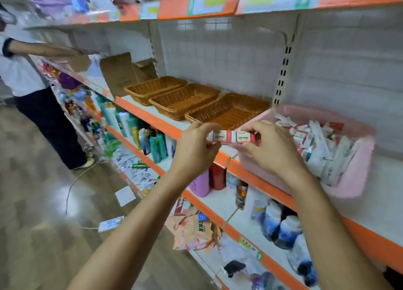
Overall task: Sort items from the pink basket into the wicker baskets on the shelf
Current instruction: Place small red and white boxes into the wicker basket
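Far left: another person (26,76) stands at the shelving with an arm out. No part of my job. Right of them, an open cardboard box (122,71) sits at the back of the orange-edged shelf (152,118).

Next along that shelf, three side by side: left wicker basket (139,93), middle wicker basket (165,109), right wicker basket (193,117). All three look empty, so I judge the sorting has barely begun.

Left hand (196,146): fingers curled, thumb and fingertips pinching the left 2B box (219,136) at its left end. It is held in front of the right wicker basket's near rim, above the shelf edge.

Step in hand, as I read it: matching two like boxes before placing them. To do it well:
- keep each pinch at the outer ends so the labels stay readable
- give this kind one basket and stick to it
- carry the pair over the rim and lay them flat, since light cartons would likely bounce if tossed

The boxes are small, oblong and white, each with a red band and "2B" in print. They are held end to end, touching. Erasers or leads? I can't tell, as the frame is smeared.

Right hand (270,148): curled over the right 2B box (243,137), thumb beneath, fingers on top, gripping it.

Far right: pink basket (355,174), on the same shelf just beside the right wicker basket. It is heaped with white and red cartons.
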Motion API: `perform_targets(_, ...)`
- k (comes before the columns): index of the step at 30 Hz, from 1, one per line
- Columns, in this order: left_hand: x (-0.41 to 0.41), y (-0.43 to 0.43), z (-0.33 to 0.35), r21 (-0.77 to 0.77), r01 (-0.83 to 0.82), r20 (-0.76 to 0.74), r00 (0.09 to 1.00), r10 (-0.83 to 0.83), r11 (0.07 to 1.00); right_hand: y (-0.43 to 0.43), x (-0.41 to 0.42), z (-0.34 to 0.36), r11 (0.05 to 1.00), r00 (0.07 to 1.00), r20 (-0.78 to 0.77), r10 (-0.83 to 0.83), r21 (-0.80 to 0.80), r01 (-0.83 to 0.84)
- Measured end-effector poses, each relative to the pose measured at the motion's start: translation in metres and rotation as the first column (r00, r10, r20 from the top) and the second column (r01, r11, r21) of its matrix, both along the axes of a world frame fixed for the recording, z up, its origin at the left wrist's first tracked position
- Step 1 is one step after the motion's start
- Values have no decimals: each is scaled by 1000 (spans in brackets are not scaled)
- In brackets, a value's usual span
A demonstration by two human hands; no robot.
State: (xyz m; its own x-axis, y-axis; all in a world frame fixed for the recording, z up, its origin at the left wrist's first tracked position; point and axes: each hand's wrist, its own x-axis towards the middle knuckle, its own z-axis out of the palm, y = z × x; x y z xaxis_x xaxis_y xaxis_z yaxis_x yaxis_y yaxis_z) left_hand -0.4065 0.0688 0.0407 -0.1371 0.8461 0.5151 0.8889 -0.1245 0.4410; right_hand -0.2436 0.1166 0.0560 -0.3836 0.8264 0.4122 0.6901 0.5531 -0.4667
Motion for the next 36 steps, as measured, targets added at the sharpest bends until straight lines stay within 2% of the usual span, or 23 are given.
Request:
perform_targets(7,-91,39,-8,27,-50,30,998,49,998,40,-96,-4,1000,1000,27,-9,16,9)
perform_targets(18,-243,152,11,77,-76,-97,992,83,994,150,-253,9,999,999,-33,-44,29,45)
perform_targets(26,-328,220,11,88,-61,-80,994,68,994,213,-339,16,998,998,12,-65,21,64)
perform_targets(36,-460,284,-1,-10,-4,-100,995,3,1000,265,-465,3,989,987,68,-145,-7,146)
